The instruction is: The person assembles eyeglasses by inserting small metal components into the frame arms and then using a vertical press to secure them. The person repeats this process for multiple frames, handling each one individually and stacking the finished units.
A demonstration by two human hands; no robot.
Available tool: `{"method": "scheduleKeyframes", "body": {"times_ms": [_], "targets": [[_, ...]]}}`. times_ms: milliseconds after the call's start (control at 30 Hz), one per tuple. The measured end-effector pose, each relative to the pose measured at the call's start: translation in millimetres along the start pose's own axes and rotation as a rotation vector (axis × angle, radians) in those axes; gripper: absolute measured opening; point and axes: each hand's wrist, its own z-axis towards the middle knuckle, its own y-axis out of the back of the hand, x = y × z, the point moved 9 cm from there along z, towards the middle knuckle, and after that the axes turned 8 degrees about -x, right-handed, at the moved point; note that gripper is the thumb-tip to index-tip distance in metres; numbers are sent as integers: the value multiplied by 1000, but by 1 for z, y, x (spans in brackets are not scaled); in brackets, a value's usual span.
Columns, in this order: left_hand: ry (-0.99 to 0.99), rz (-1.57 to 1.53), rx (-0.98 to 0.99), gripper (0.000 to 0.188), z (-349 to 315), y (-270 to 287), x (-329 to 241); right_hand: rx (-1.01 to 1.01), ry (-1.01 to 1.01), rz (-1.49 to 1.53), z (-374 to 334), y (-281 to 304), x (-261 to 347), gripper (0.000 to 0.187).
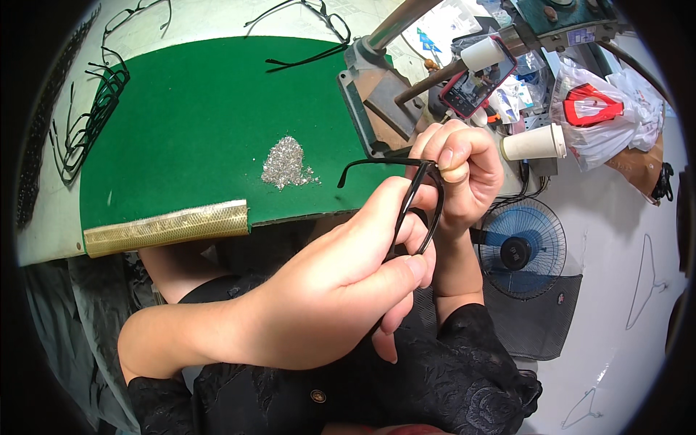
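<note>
Above the front edge of the green mat, both of my hands are on a pair of black eyeglasses [407,205]. My left hand [326,290] is closed around the front of the frame, its thumb and fingers on the rim. Bent fingers of my right hand [464,170] pinch the corner where a temple joins the front. That temple stretches left over the mat. Anything small between the right fingertips is hidden. Left of the glasses lies a heap of tiny silvery metal pieces [284,164], too small to make out singly.
Several black eyeglasses [101,109] lie along the left side, with more black eyeglasses [319,54] at the back. A brass-coloured strip [167,227] lines the green mat's [181,130] front edge. Right are a metal stand [384,109], a phone [478,80], a cup [533,143] and a fan [544,246].
</note>
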Motion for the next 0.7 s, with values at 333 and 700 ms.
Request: {"method": "scheduleKeyframes", "body": {"times_ms": [333,700], "targets": [[42,-37,6,47,0,2,-2,142,70,5,12,0,3,23],[54,133,-5,42,-1,4,-2,228,-4,125,23,0,4,14]]}}
